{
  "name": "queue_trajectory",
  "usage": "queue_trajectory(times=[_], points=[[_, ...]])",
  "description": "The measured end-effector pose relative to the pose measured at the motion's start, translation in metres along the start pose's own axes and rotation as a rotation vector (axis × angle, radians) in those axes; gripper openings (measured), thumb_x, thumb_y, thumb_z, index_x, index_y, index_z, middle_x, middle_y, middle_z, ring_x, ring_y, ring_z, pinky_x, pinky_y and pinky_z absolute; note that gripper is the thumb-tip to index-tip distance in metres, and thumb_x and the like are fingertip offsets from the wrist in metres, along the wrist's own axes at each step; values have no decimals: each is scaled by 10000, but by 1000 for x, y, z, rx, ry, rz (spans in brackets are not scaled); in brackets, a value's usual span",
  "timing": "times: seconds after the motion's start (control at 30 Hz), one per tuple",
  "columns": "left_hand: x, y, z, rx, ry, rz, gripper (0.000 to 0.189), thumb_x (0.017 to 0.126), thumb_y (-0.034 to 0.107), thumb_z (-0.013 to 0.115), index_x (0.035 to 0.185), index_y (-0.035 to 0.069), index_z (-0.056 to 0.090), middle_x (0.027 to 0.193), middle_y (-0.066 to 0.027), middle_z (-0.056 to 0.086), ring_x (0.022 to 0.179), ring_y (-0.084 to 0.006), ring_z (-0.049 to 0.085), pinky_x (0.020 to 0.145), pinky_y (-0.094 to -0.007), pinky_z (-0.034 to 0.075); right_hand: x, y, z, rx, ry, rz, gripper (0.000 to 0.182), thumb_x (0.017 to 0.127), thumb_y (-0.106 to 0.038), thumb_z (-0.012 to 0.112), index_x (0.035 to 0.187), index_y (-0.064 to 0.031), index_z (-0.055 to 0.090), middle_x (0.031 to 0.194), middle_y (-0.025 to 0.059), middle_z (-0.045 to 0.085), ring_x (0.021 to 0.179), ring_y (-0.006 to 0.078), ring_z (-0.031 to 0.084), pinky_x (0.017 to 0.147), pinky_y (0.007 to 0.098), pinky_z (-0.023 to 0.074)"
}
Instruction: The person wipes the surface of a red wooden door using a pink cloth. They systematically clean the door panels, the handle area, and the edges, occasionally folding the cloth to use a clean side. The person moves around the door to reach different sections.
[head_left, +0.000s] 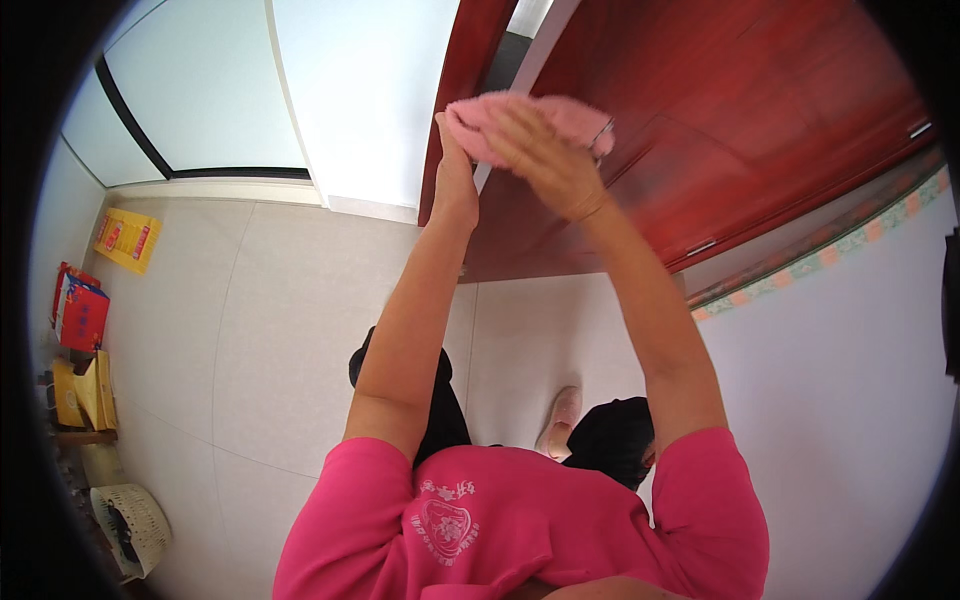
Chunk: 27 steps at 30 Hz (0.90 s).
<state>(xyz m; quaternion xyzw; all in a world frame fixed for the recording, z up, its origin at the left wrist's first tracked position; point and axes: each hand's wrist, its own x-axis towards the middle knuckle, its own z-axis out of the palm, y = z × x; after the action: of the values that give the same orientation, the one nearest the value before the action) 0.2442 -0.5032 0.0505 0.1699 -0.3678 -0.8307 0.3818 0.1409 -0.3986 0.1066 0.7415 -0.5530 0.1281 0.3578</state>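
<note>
My right hand (546, 154) presses a folded pink plush cloth (472, 124) near the edge of a red-brown wooden door (720, 112). The fingers lie spread over the cloth and look blurred. A small shiny metal part (603, 132) shows at the cloth's right end; I cannot tell what it belongs to. My left hand (454, 176) is raised beside the door's pale narrow edge (544, 52), its thumb side up. The cloth hides most of its fingers, so its grip is unclear. The door stands ajar from its red frame (471, 52).
Pale floor tiles (277, 322) lie below. Along the left wall are a yellow bag (129, 238), a red and blue gift box (82, 311), yellow paper bags (94, 394) and a cream perforated basket (142, 525). Door hinges (701, 247) face a white wall (832, 420) at right.
</note>
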Motion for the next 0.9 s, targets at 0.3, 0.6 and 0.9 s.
queue_trajectory(times=[0.3, 0.6, 0.9], points=[[-22, 27, 37, 236, 19, -50, 703, 928, 577, 309, 1084, -52, 580, 1060, -140, 588, 993, -217, 536, 921, -322, 399, -85, -31, 68, -94, -274, -110, 604, 828, -28, 475, 1402, -137, 323, 1487, 19, 269, 1350, 150, 300, 923, 260, 433], [-25, 23, 31, 604, -6, 164, 750, 918, 606, 275, 1157, -53, 543, 1163, -178, 551, 1155, -274, 456, 1013, -390, 291, -44, 75, -61, -155, 17, 260, 434, 814, -87, 493, 1248, -94, 512, 1372, 92, 425, 1321, 269, 328, 1067, 388, 318], [-32, 13, 45, 366, 28, 77, 687, 926, 595, 285, 1078, -13, 568, 1089, -137, 574, 1094, -235, 479, 1036, -363, 279, -53, 76, -52, 473, 965, 1125, 452, 869, -107, 476, 1300, 17, 419, 1298, 227, 450, 1216, 365, 420, 1025, 427, 325]])
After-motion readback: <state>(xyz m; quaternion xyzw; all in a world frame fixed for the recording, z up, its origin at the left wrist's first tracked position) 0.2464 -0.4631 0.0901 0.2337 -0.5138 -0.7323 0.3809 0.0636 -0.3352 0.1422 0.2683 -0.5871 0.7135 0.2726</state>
